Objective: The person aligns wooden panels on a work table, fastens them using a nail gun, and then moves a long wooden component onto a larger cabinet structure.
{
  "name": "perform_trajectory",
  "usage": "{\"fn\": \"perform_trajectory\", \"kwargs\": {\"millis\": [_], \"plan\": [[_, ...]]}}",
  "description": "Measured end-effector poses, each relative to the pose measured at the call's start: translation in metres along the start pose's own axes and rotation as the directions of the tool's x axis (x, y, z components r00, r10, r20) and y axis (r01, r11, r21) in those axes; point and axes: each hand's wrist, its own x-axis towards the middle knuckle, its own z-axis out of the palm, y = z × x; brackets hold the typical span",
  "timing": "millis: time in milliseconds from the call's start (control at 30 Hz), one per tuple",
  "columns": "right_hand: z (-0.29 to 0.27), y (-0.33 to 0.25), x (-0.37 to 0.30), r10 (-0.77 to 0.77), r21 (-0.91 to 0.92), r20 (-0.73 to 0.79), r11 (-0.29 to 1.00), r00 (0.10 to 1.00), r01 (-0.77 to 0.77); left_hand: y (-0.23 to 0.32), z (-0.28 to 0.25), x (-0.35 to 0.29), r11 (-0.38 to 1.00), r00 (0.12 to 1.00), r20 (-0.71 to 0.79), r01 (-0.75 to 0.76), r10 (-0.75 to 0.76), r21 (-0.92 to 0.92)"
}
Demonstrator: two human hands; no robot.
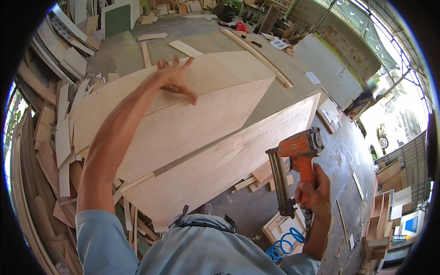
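So, left hand (174, 80) flat, fingers spread, pressing far plywood panel (183, 119); right hand (314, 190) wrapped tight round orange nail gun (298, 158) at right. Best keep panel pinned, fingers away from nailing line.

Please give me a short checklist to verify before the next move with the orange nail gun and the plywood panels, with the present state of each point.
1. Left hand flat on the upper plywood panel: ok.
2. Right hand grips the handle of the orange nail gun: ok.
3. Gun nose away from the left hand: ok, it is far apart, off the panels.
4. Blue coiled air hose connected: cannot tell.
5. Lower plywood panel aligned with the upper: cannot tell.
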Motion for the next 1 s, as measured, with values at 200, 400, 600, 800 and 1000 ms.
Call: {"fn": "perform_trajectory", "kwargs": {"millis": [200, 400, 600, 800, 1000], "plan": [[-0.003, -0.015, 0.022, 0.007, -0.028, 0.077, 1.000, 0.997, -0.005, -0.004, 0.008, -0.001, 0.999, 0.997, -0.068, -0.044, 0.044, -0.005], [0.010, -0.069, 0.080, -0.052, -0.002, 0.237, 0.999, 0.970, 0.054, -0.005, 0.010, -0.010, 0.998, 0.990, -0.136, -0.036, 0.029, -0.048], [0.028, -0.116, 0.144, -0.123, -0.077, 0.401, 0.983, 0.908, 0.167, 0.008, 0.004, -0.019, 0.992, 0.982, -0.181, -0.066, 0.045, -0.110], [0.066, -0.130, 0.183, -0.077, -0.097, 0.399, 0.987, 0.914, 0.125, -0.002, 0.015, -0.020, 0.988, 0.965, -0.254, -0.098, 0.065, -0.116], [0.072, -0.129, 0.190, -0.021, -0.158, 0.412, 0.983, 0.911, 0.094, 0.004, 0.011, -0.022, 0.986, 0.971, -0.232, -0.085, 0.051, -0.142]]}}
